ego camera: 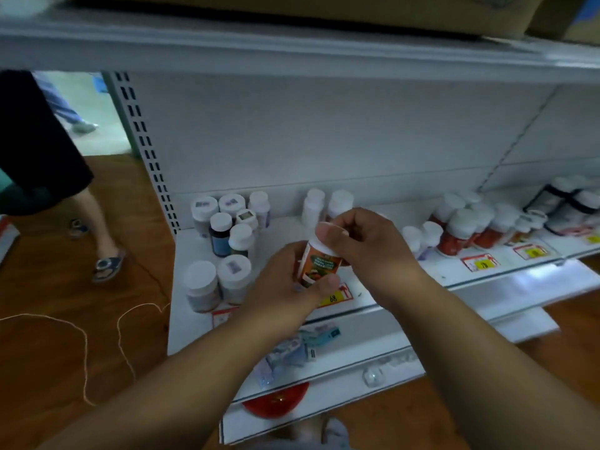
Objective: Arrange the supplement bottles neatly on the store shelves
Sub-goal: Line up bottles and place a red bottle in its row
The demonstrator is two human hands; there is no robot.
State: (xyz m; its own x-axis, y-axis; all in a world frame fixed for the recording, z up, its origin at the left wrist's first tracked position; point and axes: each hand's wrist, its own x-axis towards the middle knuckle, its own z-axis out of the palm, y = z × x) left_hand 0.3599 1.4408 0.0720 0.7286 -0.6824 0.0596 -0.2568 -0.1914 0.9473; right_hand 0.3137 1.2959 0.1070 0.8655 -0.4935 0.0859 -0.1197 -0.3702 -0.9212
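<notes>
I hold one supplement bottle (pixel 319 263) with an orange label and a white cap above the front of the white shelf (pixel 422 271). My left hand (pixel 285 287) grips its lower body from the left. My right hand (pixel 367 245) closes over its cap from the right. Several white-capped bottles (pixel 227 232) stand in a loose group at the shelf's left end. Two pale bottles (pixel 328 204) stand at the back behind my hands. A cluster of red-labelled bottles (pixel 467 228) stands to the right.
Yellow and red price tags (pixel 480 264) line the shelf's front edge. Lower shelves hold small packets (pixel 292 352) and a red lid-like object (pixel 276 401). A person (pixel 42 164) in sandals stands on the wooden floor to the left, near a thin cord (pixel 84 352). Cardboard boxes (pixel 357 11) sit on the top shelf.
</notes>
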